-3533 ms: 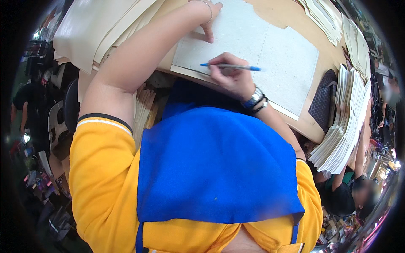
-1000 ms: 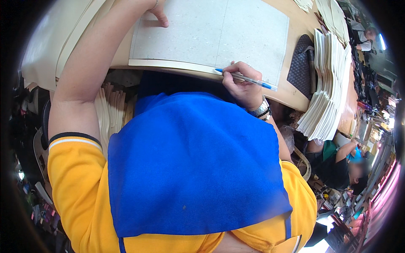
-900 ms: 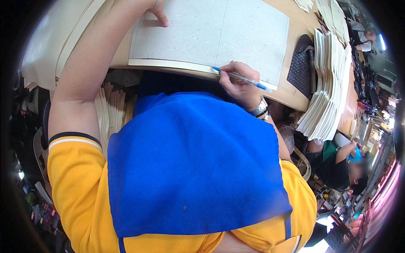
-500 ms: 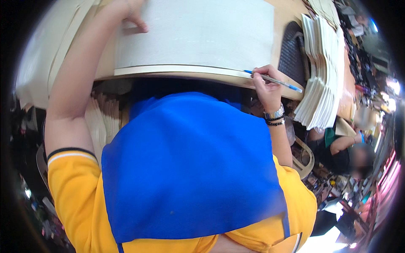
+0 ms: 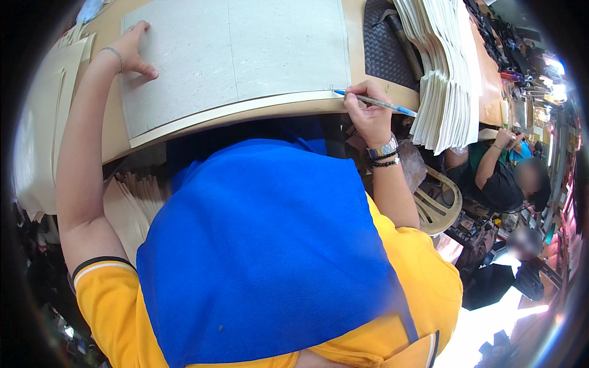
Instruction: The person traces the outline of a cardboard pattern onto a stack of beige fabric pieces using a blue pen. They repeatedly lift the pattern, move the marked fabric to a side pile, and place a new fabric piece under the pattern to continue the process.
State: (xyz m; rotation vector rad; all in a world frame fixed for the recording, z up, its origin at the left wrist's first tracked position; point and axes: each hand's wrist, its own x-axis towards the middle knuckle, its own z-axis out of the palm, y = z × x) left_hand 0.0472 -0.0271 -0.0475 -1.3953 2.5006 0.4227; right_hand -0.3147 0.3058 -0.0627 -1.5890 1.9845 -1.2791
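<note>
A large grey-white sheet [image 5: 288,49] lies on the table before me, with a thin line running down its middle. Under its front edge shows a pale cream strip [image 5: 245,108]. My left hand [image 5: 134,52] rests on the sheet's left edge, open, thumb and fingers spread. At the front right corner, my right hand [image 5: 371,116] is closed round a clear ballpoint pen [image 5: 386,105] with blue ends. The pen's blue tip end points left, close to the sheet's front edge; whether it touches I cannot tell.
Right of the sheet lie a black textured pad [image 5: 383,52], a hammer-like tool [image 5: 405,46] and a tall stack of cream sheets [image 5: 445,92]. More cream pieces [image 5: 46,129] lie left. Beyond a plastic chair [image 5: 438,202], other people sit at the right.
The view has shifted, so the sheet and stack appear farther left and more of the surroundings shows at right. My left hand shows whole now, spread on the sheet's edge. The pen stays in my right hand.
</note>
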